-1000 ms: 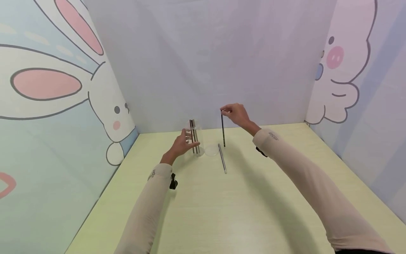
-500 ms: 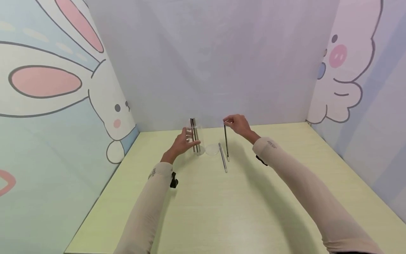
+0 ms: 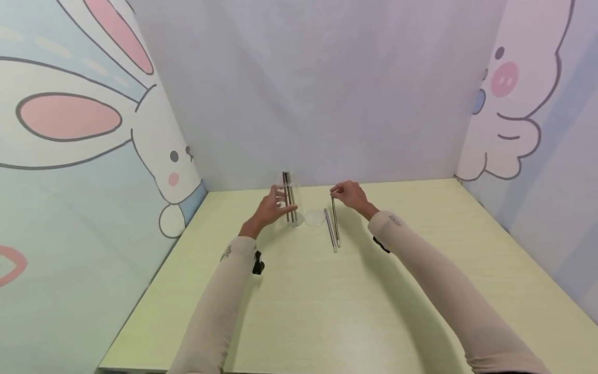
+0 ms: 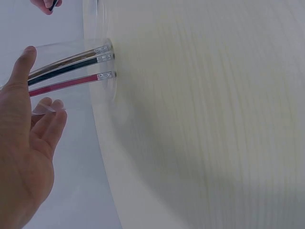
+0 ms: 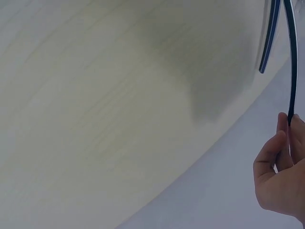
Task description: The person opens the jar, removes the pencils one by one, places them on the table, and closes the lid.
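A clear cup [image 3: 291,206] stands upright near the back of the yellow-green table [image 3: 327,311] with three thin straws [image 3: 287,195] in it. My left hand [image 3: 282,204] grips the cup from the left; the left wrist view shows thumb and fingers of this hand [image 4: 40,81] around the cup [image 4: 76,62] and a silver, a dark and a red straw [image 4: 66,82] inside. My right hand [image 3: 336,194] pinches the far end of a dark straw [image 3: 335,223], whose lower end is on the table beside a silver straw [image 3: 330,231] lying flat. The right wrist view shows the right hand [image 5: 284,129] on the straw [image 5: 292,57].
A round clear lid [image 3: 315,218] lies on the table between the cup and the two straws. Cartoon-printed walls close in the left, back and right sides. Bare tabletop stretches toward the near edge.
My right hand has come down and slightly forward, bringing the dark straw from hanging upright in the air to lying almost flat beside the silver straw. The left hand stays on the cup.
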`<action>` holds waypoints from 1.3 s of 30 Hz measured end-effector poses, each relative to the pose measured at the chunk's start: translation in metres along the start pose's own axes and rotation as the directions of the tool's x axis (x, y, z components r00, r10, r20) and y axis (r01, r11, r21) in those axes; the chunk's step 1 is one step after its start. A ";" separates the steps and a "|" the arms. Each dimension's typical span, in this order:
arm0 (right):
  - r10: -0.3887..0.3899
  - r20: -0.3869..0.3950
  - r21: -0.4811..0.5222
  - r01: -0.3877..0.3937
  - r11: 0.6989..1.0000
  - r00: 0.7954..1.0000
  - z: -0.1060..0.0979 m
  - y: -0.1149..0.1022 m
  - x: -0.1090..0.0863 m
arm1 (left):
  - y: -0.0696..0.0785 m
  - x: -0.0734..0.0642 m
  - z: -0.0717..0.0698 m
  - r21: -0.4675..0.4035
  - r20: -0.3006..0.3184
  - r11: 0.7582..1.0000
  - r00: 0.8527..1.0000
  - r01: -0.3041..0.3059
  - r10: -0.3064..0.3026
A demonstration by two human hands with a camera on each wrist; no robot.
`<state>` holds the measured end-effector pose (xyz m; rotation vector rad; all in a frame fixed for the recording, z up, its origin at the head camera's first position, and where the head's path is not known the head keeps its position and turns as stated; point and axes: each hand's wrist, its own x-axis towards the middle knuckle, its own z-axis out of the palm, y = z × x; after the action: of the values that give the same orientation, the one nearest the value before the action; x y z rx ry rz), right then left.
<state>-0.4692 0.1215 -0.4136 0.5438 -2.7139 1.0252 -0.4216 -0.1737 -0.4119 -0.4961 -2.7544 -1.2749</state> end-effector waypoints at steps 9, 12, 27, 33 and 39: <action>0.074 0.021 -0.024 -0.074 0.997 0.997 0.016 0.003 -0.006 | 0.000 0.000 0.000 0.009 -0.007 1.000 1.000 -0.003 0.003; 0.097 0.030 -0.024 -0.096 0.995 0.995 0.021 0.004 -0.007 | -0.001 -0.001 0.000 0.005 -0.008 1.000 1.000 -0.003 0.003; 0.116 0.049 -0.095 -0.111 0.989 0.992 0.042 0.014 -0.011 | -0.001 0.001 0.005 0.003 -0.007 1.000 1.000 -0.014 0.014; 0.126 0.044 -0.110 -0.121 0.987 0.991 0.042 0.012 -0.012 | 0.003 0.000 0.005 -0.001 -0.006 1.000 1.000 -0.015 0.015; 0.135 0.038 -0.111 -0.130 0.985 0.990 0.045 0.014 -0.012 | 0.004 0.000 0.006 -0.006 0.006 1.000 1.000 -0.017 0.017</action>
<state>-0.4660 0.1042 -0.4586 0.3758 -2.8588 0.8978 -0.4199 -0.1668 -0.4123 -0.5242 -2.7463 -1.2797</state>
